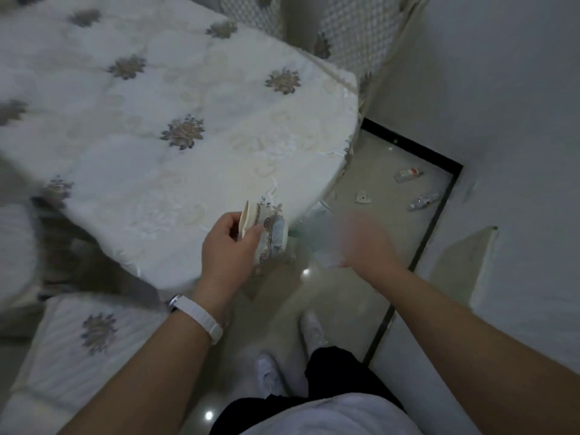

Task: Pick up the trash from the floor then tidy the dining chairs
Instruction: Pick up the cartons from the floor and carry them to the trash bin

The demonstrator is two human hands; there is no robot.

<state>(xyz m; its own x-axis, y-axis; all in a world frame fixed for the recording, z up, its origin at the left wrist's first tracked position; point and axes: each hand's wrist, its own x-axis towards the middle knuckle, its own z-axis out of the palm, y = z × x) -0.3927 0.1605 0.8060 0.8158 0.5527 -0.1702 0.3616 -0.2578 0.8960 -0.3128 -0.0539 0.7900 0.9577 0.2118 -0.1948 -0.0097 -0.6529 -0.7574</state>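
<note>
The person's left hand [230, 243] comes in from 7 o'clock with the forearm stretched forward and a white wristband [201, 320] on the wrist. Its fingers and thumb are curled round a cream paper piece with a floral print [270, 237], right at the curved edge of the table under a white embroidered tablecloth [188, 98]. That piece sits roughly upright in the grasp, long axis about 12 to 6, leaning a touch toward 11. The right hand [367, 243] reaches in from 5 o'clock, but it's one big smear with a greenish-white blur beside it at 9 o'clock, so whether it's gripping anything can't be told. On the beige tiled floor [376, 158], up at 2 o'clock from that hand, three bits lie apart from each other: a clear wrapper with red on it [408, 175] lying nearly 9 to 3, a small white scrap [363, 197], and a silvery wrapper [423, 201] whose long axis runs 8 to 2. A cushioned chair seat [94, 334] sits at 8 o'clock of the frame, white shoes [310, 328] at 6.
</note>
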